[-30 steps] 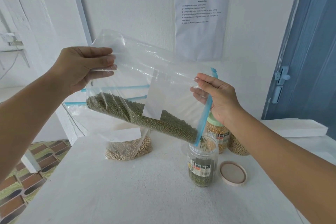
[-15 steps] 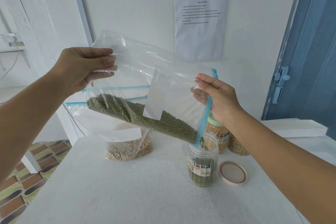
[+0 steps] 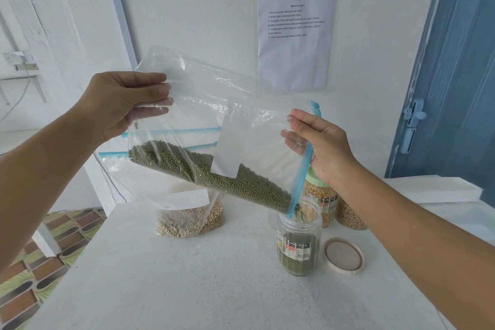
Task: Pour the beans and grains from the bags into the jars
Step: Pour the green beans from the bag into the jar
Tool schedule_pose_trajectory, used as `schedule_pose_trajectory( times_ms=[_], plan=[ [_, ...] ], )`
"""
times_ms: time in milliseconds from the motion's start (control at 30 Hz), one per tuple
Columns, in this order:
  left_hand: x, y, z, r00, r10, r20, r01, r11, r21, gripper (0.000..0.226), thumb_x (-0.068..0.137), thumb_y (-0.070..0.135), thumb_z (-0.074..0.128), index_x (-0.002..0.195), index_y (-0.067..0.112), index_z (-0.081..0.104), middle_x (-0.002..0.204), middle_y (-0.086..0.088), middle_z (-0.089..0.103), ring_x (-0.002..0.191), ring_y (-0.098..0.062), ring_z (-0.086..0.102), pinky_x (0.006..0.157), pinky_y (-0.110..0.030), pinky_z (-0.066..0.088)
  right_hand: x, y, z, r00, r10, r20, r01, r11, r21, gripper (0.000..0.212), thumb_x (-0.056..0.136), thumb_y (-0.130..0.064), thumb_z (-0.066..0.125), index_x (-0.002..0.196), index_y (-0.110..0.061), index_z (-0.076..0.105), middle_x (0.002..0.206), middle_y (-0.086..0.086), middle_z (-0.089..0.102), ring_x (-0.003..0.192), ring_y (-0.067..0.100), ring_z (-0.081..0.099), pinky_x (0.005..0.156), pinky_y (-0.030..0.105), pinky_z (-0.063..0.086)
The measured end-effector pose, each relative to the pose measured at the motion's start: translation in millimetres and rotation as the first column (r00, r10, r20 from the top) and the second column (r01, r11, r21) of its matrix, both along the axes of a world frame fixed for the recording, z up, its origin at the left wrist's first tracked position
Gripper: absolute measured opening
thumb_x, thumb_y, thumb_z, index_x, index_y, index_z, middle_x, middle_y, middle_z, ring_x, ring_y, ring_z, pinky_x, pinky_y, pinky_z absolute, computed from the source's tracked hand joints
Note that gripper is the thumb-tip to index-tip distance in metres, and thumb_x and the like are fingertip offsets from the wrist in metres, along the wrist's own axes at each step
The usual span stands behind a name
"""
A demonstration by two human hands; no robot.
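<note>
I held the bag (image 3: 214, 126) tilted in the air above the table (image 3: 174, 276), my left hand (image 3: 120, 102) pinching its raised closed end, fingers on the near face and thumb behind the plastic. My right hand (image 3: 321, 142) pinched the blue zip edge at the low end, thumb on the near side and fingers seen through the film. The beans (image 3: 214, 177) lay along the bag's lower edge, its bottom corner dipped into the mouth of the open jar (image 3: 300, 244), whose lid (image 3: 343, 256) lay just beside it.
</note>
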State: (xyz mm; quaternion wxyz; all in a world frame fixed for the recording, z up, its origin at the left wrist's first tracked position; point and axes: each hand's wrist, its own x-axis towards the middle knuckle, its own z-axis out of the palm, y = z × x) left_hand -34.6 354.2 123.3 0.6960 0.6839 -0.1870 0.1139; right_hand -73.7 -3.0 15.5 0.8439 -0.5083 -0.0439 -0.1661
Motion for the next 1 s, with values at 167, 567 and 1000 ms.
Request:
schedule_pose_trajectory(
  times_ms=[167, 567, 1000],
  plan=[
    [-0.3, -0.1, -0.5, 1.0, 0.008, -0.011, -0.008, 1.0, 0.0, 0.025, 0.075, 0.004, 0.081, 0.099, 0.01, 0.082, 0.103, -0.012, 0.08, 0.09, -0.027, 0.079, 0.077, -0.035, 0.065, -0.7, 0.6, -1.1, 1.0, 0.007, 0.012, -0.007, 1.0, -0.007, 0.031, 0.085, 0.008, 0.076, 0.111, -0.009, 0.077, 0.111, 0.007, 0.079, 0.099, 0.034, 0.077, 0.085, 0.038, 0.062],
    [-2.4, -0.8, 1.0, 1.0, 0.004, -0.007, -0.004, 1.0, 0.004, 0.022, 0.076, 0.002, 0.08, 0.095, 0.013, 0.084, 0.102, -0.011, 0.08, 0.09, -0.027, 0.079, 0.077, -0.035, 0.065, -3.1, -0.3, 0.2, 1.0, 0.002, 0.022, -0.002, 1.0, -0.007, 0.033, 0.084, 0.009, 0.076, 0.111, -0.009, 0.077, 0.112, 0.007, 0.079, 0.099, 0.034, 0.077, 0.084, 0.037, 0.063],
    [-2.4, -0.3, 4.4, 1.0, 0.01, 0.006, -0.01, 1.0, 0.015, 0.031, 0.077, 0.003, 0.081, 0.108, 0.008, 0.079, 0.109, -0.015, 0.079, 0.095, -0.03, 0.079, 0.079, -0.035, 0.065, -1.0, 0.1, 0.3, 1.0, -0.008, 0.013, 0.008, 1.0, -0.012, 0.031, 0.086, 0.008, 0.075, 0.113, -0.008, 0.077, 0.112, 0.008, 0.078, 0.1, 0.034, 0.077, 0.086, 0.039, 0.062]
  ],
)
